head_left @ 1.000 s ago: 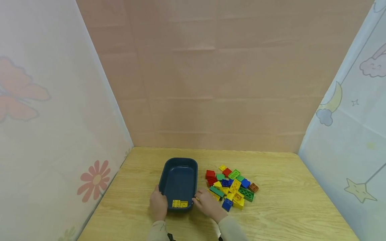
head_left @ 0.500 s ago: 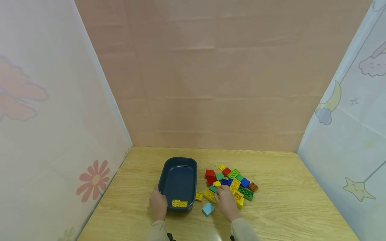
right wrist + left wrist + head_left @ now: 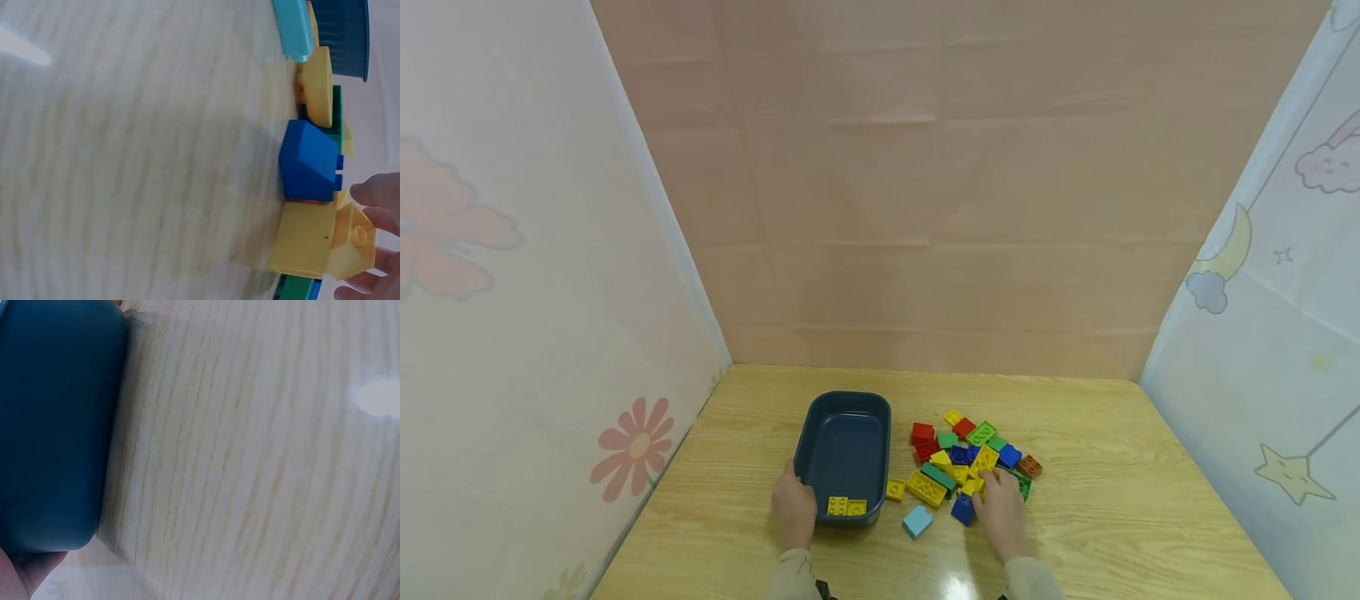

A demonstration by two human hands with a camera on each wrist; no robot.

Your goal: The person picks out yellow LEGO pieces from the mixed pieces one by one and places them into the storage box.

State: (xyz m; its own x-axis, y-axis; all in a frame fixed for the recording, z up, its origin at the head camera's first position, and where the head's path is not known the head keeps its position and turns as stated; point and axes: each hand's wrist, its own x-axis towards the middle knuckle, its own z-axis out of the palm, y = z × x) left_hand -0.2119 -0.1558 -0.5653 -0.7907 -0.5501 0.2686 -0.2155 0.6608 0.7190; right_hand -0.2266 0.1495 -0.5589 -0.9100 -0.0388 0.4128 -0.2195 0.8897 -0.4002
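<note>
Navy tray (image 3: 844,454), long axis 12-to-6, was gripped at 8 o'clock by left hand (image 3: 794,506). Yellow brick (image 3: 351,245), tray's 4 o'clock, was flanked by right hand (image 3: 1002,510); pinching couldn't be told.

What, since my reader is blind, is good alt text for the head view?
A person's right hand is at a pile of colorful toy bricks on a wooden table, while the left hand holds a dark blue tray with two yellow bricks inside.

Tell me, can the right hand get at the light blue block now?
Likely yes: the light blue block lies uncovered on the table, near the right hand; the dark blue block between them looks low enough to clear.
</note>
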